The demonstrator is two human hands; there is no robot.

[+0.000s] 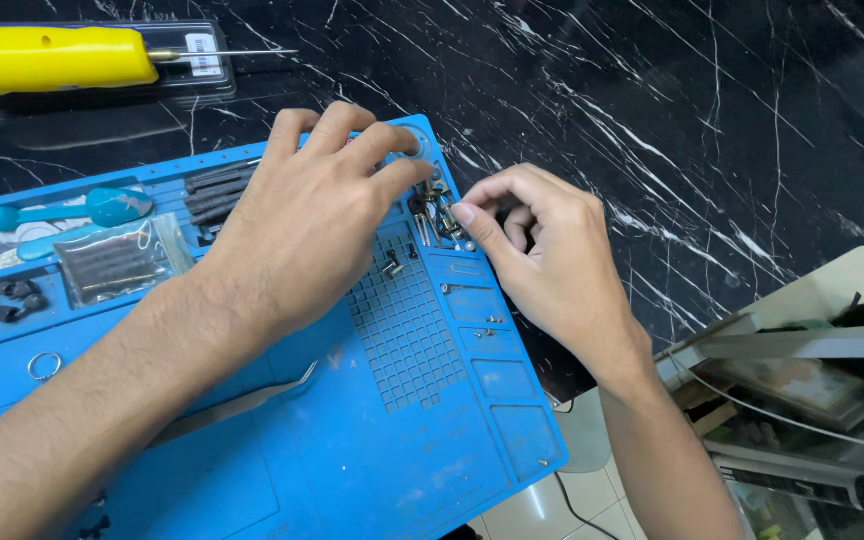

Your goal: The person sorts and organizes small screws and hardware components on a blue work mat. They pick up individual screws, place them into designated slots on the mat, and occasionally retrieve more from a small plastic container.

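Note:
A blue silicone repair mat (pixel 422 440) lies on a black marble table. My left hand (pixel 307 215) reaches across it, fingertips down among small metal parts (pixel 434 215) in a compartment near the mat's far right edge. My right hand (pixel 542 250) comes in from the right, thumb and forefinger pinched at the same heap of small screws and bits. Whether either hand grips a part is hidden by the fingers. Two small screws (pixel 392 265) lie on the mat's grid of little cells (pixel 407 335).
Metal tweezers (pixel 242 402) lie on the mat under my left forearm. Blue pry tools (pixel 102 207), a clear bag (pixel 117 262), black bits (pixel 214 190), a ring (pixel 44 366) fill the left compartments. A yellow-handled tool (pixel 52 55) lies at the back left. Cluttered shelf (pixel 812 380) at right.

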